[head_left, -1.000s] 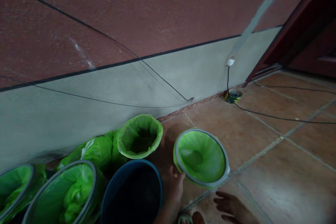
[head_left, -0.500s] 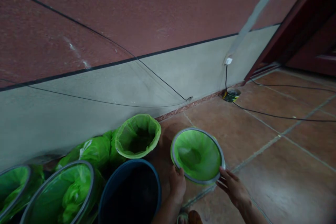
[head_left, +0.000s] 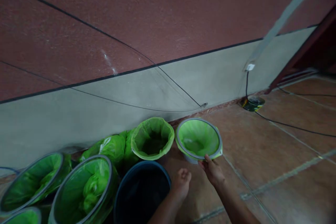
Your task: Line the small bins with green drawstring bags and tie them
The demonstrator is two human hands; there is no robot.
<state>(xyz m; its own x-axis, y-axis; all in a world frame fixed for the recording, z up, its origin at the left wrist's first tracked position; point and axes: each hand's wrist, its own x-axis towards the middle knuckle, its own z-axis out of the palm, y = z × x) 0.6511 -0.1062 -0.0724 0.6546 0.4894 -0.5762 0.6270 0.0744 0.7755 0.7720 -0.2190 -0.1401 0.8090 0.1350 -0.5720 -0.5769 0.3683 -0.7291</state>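
A small bin (head_left: 198,140) with a grey rim ring and a green liner stands on the tiled floor close to the wall. My right hand (head_left: 213,171) grips its near rim, fingers closed on the ring. Just left of it, my left hand (head_left: 181,183) hovers off the bin with the fingers curled and nothing visible in them. To the bin's left stands another bin (head_left: 152,139) with a green liner folded over its rim.
A dark blue bin without a liner (head_left: 141,192) sits nearest me. Several more green-lined bins (head_left: 84,185) crowd the lower left, with a stuffed green bag (head_left: 110,148) behind. Black cables run along the wall and across the floor from a socket (head_left: 250,67). A tape roll (head_left: 252,103) lies by the wall.
The grey-rimmed bin has moved away from me toward the wall, beside the other lined bin. My left hand has let go of its rim; my right hand shifted to the near edge.
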